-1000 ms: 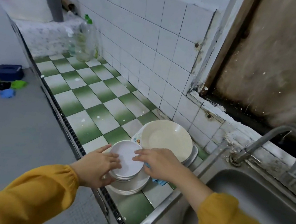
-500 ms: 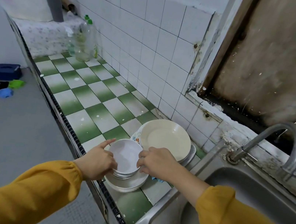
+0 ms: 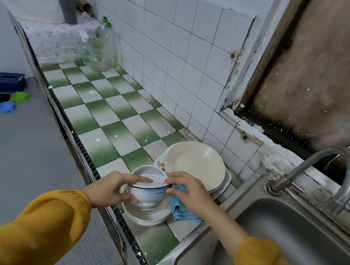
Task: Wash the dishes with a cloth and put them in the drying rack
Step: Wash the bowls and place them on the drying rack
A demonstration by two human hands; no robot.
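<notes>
Both grips (image 3: 109, 190) (image 3: 189, 192) curled around bowl (image 3: 147, 196).

The green-checked tile counter (image 3: 110, 126) carries stacked white plates (image 3: 151, 217) under the fingers (image 3: 139, 179), cream plates (image 3: 196, 163) just beyond them, a blue cloth (image 3: 180, 211) beside them, and clear bottles (image 3: 102, 52) far beyond.

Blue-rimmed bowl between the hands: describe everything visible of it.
The blue-rimmed bowl is small, round, glossy white, ceramic by its look, with a thin dark blue line below the rim and a faint bluish tint outside. It stands mouth up, slightly tilted, over other small dishes on a stack of white plates near the counter edge. The left hand grips its left side, thumb over the rim; the right hand pinches the opposite rim.
</notes>
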